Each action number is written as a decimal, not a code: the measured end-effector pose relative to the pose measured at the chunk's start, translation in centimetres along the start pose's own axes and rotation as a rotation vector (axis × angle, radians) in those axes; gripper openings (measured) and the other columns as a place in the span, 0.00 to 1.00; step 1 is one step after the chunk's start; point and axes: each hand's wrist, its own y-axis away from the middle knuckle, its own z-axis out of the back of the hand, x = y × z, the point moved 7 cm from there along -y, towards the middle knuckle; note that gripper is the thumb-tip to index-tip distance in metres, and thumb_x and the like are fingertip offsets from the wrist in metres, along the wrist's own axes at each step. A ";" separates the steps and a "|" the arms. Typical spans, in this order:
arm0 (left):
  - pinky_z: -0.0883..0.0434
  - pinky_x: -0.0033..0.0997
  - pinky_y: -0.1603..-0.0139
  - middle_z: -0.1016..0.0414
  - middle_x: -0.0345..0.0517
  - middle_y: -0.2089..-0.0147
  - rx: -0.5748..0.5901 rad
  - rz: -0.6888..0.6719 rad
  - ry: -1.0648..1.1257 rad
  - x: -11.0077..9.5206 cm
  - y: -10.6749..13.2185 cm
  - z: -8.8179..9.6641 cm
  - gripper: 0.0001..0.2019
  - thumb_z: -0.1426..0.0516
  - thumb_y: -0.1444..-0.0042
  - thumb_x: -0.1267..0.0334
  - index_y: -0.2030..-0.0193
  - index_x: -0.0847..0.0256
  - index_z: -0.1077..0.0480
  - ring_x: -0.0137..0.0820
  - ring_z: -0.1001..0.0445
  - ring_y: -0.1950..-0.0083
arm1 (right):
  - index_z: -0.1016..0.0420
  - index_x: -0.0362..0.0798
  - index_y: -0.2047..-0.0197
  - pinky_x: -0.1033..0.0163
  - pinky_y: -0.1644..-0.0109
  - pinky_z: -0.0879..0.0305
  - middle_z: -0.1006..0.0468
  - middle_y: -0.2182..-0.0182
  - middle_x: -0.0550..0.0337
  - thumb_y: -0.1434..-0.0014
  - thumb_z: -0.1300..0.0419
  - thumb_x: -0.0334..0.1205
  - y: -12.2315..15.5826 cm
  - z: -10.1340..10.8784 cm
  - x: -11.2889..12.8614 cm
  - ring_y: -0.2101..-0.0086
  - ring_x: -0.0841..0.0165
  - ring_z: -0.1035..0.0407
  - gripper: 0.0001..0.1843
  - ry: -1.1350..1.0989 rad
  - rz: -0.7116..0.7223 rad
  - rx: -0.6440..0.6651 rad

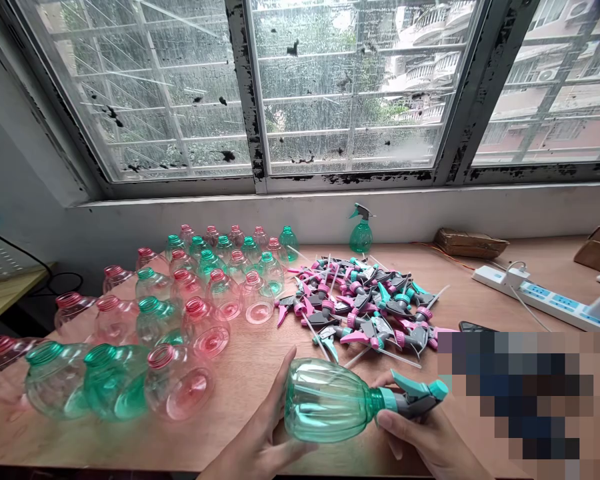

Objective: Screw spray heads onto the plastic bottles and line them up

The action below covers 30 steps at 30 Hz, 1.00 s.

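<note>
I hold a green see-through spray bottle (327,399) on its side, low over the wooden table (250,373). My left hand (260,443) wraps around the bottle's base. My right hand (420,437) is closed round the neck, where a teal and grey trigger sprayer head (417,393) sits. A heap of pink and teal sprayer heads (365,307) lies just beyond the bottle. Several open pink and green bottles (200,293) without heads lie and stand to the left.
One finished green spray bottle (361,230) stands by the wall under the window. A white power strip (545,297) with cables lies at the right, a black phone (473,327) near it. Cardboard pieces (470,243) rest at the back right.
</note>
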 end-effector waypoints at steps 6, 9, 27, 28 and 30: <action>0.60 0.53 0.21 0.58 0.47 0.18 -0.012 -0.012 0.040 -0.2 0.3 0.2 0.57 0.35 0.44 0.42 0.22 0.46 0.70 0.50 0.58 0.19 | 0.24 0.47 0.56 0.67 0.75 0.45 0.28 0.82 0.70 0.51 0.23 0.56 0.1 0.2 -0.1 0.82 0.74 0.37 0.28 0.009 -0.008 0.003; 0.60 0.54 0.21 0.59 0.50 0.18 -0.008 -0.015 0.011 -0.3 0.4 0.2 0.51 0.38 0.40 0.43 0.21 0.50 0.66 0.50 0.58 0.19 | 0.24 0.47 0.56 0.67 0.75 0.46 0.28 0.83 0.70 0.50 0.24 0.57 0.0 0.0 0.1 0.82 0.74 0.37 0.28 0.009 -0.004 0.009; 0.65 0.49 0.20 0.64 0.49 0.17 -0.009 0.015 -0.041 -0.1 0.1 0.2 0.53 0.36 0.40 0.49 0.21 0.51 0.69 0.44 0.65 0.18 | 0.23 0.47 0.56 0.66 0.76 0.48 0.27 0.80 0.68 0.49 0.24 0.55 -0.2 0.1 -0.1 0.83 0.73 0.38 0.26 -0.007 0.027 0.010; 0.65 0.49 0.20 0.62 0.47 0.17 -0.012 0.020 -0.065 0.0 0.1 0.2 0.51 0.36 0.39 0.50 0.21 0.50 0.67 0.44 0.65 0.18 | 0.23 0.47 0.56 0.66 0.76 0.48 0.26 0.80 0.68 0.49 0.24 0.55 -0.2 0.0 0.0 0.83 0.73 0.38 0.25 -0.014 0.026 0.015; 0.65 0.49 0.20 0.61 0.44 0.17 -0.015 0.013 -0.063 0.1 0.1 0.3 0.51 0.35 0.39 0.52 0.21 0.46 0.68 0.44 0.62 0.18 | 0.24 0.48 0.56 0.67 0.76 0.48 0.26 0.80 0.68 0.49 0.24 0.55 -0.1 -0.1 0.2 0.83 0.74 0.38 0.26 -0.024 0.022 0.013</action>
